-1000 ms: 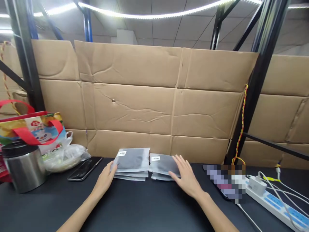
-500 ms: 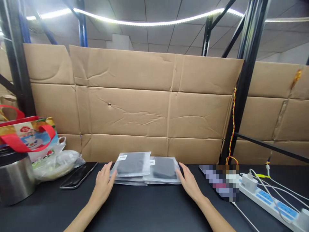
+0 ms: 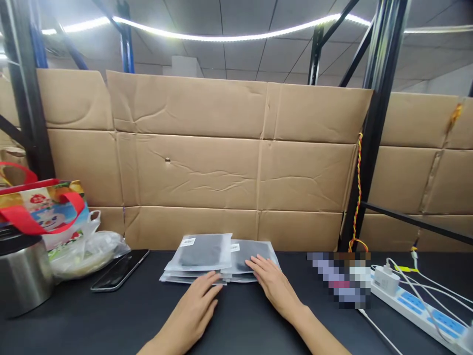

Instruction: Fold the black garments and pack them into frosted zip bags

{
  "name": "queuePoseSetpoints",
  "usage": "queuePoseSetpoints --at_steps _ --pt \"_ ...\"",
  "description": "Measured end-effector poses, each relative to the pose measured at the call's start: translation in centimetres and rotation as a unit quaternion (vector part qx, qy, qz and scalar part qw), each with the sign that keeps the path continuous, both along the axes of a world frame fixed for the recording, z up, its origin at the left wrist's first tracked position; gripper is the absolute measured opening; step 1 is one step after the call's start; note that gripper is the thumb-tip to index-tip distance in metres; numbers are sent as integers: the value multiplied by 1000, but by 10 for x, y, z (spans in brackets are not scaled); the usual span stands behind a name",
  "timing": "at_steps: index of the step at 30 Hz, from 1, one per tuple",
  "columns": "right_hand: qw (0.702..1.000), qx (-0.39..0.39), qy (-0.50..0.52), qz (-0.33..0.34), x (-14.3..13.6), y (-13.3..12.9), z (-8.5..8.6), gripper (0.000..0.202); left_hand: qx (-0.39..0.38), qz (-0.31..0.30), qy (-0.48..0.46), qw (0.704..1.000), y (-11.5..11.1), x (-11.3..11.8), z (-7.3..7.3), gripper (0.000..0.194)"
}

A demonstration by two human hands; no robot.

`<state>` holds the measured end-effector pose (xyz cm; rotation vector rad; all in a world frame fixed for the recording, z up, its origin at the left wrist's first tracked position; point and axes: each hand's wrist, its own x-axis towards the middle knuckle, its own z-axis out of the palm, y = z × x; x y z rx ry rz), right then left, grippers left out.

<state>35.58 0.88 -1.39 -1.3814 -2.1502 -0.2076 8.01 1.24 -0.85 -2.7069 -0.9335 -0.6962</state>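
Observation:
Two side-by-side stacks of flat, dark items in frosted plastic bags lie on the black table. Each top bag carries a white barcode label. My right hand [image 3: 275, 286] rests its outstretched fingers on the top bag of the right stack [image 3: 251, 252]. Near the front edge of the left stack [image 3: 205, 250] is my left hand [image 3: 195, 305], fingers extended and holding nothing; whether its fingertips touch the bags I cannot tell. Lower bags of the left stack stick out unevenly at its left side.
At left are a steel flask [image 3: 25, 278], a colourful bag with red handles [image 3: 48, 209], a clear plastic bag [image 3: 92, 251] and a dark phone [image 3: 120, 271]. On the right lie a blurred-out device [image 3: 345, 283] and a power strip [image 3: 417, 308] with cables. Cardboard [image 3: 199, 167] stands behind.
My left hand has moved right and toward me, from the left stack's side to its front. My right hand has moved left from the right stack's side onto its top bag.

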Motion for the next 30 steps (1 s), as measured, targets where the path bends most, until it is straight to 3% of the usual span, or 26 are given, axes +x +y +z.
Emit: queuePoseSetpoints --at_steps 6,14,19,24,30 --pt "1000 2 22 -17 14 7 -6 41 76 58 -4 995 22 -13 3 33" --pt "1000 13 27 2 17 6 -2 43 72 64 -63 993 51 -25 -18 35" --pt "998 52 20 41 1 -6 14 39 72 -5 -85 994 35 -12 -12 24" --pt "991 14 -40 125 -36 -23 14 24 -17 -94 -32 995 12 -1 -18 52" --pt "989 -58 -29 137 -53 -32 9 28 -97 -63 23 993 9 -10 -21 51"
